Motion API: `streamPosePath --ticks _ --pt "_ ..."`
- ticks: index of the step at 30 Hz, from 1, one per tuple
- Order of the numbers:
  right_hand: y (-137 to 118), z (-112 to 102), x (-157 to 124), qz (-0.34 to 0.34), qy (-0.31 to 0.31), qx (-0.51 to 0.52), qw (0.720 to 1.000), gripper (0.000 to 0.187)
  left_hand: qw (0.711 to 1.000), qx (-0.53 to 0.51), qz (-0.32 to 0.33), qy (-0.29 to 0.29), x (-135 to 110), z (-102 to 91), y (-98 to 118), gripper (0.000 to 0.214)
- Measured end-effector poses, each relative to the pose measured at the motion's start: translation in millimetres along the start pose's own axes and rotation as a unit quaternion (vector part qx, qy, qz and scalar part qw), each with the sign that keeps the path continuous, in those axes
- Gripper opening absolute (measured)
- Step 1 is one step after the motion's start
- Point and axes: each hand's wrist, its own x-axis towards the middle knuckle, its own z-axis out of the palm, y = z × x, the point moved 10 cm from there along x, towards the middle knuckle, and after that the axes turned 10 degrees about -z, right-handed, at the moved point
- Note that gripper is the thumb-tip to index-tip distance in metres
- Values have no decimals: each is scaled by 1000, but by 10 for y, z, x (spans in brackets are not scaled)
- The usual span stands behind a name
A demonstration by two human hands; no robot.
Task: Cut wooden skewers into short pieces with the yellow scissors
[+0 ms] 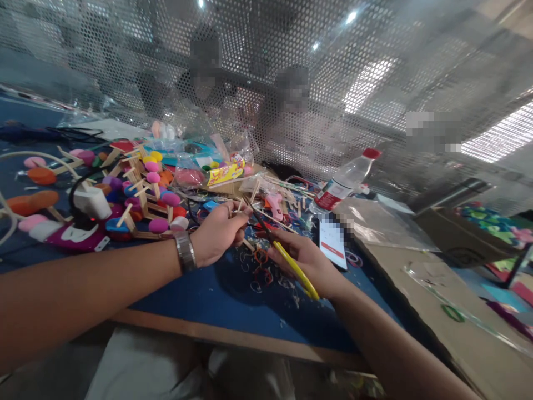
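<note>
My left hand (219,230), with a metal watch on its wrist, pinches a thin wooden stick (240,205) over the blue table. In my right hand (306,258) is a pair of scissors (291,266) with yellow handles and dark blades. The blades reach up to my left fingertips and the stick; whether they touch it I cannot tell. Beneath and beside both hands lie loose coloured rubber bands (262,275) and small scraps. Left of my left hand stands a construction of wooden sticks (135,178) with colourful clay lumps (158,225) on it.
A purple-and-white device (79,236) with a white plug and cable lies at left. Beyond my hands are a pink glue gun (275,205) and a yellow-labelled bag (227,173). A phone (332,244), a tilted-looking bottle (345,180) and cardboard (400,300) are at right.
</note>
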Motion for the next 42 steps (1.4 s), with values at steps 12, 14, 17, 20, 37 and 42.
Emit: streamPosePath --ticks 12,14,17,20,37,42 --pt "27 -185 19 -33 103 56 993 50 995 55 -48 -65 -14 153 -103 21" --pt "2 -231 19 -54 134 75 987 46 987 99 -80 -100 -55 232 -206 20" --pt "-16 -251 14 -67 158 109 979 43 957 222 -99 -156 -135 345 -351 13" --pt "-32 -232 16 -71 154 126 977 42 918 357 -13 -174 -185 417 -309 10" --pt "-37 -429 -42 -94 253 130 954 35 939 270 -61 -204 -177 430 -396 32" --pt "-43 -468 -51 -98 262 124 952 32 971 80 -136 -177 -121 349 -411 17"
